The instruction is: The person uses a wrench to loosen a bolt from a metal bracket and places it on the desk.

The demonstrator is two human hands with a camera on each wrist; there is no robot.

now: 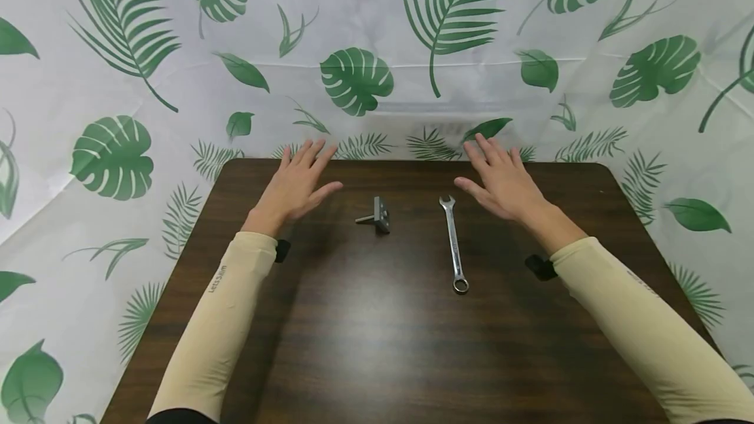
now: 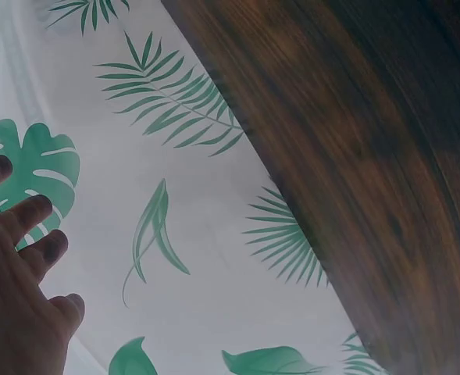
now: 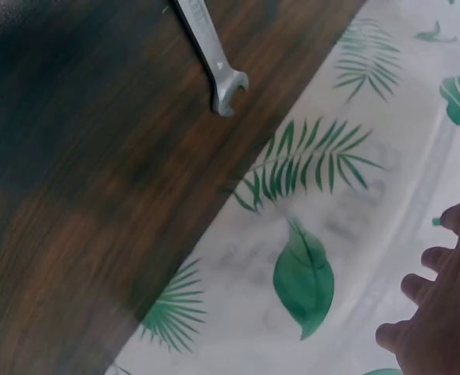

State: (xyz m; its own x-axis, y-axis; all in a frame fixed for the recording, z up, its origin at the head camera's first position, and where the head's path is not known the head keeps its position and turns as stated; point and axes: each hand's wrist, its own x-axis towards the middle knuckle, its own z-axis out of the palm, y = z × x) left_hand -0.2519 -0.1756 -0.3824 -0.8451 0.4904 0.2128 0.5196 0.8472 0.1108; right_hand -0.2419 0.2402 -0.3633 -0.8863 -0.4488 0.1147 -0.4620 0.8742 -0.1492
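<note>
Dark brown wood grain on the table [image 1: 377, 345], glossy with a pale sheen mid-surface. The wrench [image 1: 453, 244] shines silver; the small bolted block [image 1: 379, 214] beside it reads dull grey. Behind, the backdrop cloth [image 1: 412, 51] is white, printed with green palm fronds and monstera leaves. Both sleeves [image 1: 224, 319] are pale cream, with small dark lettering on the left one.
</note>
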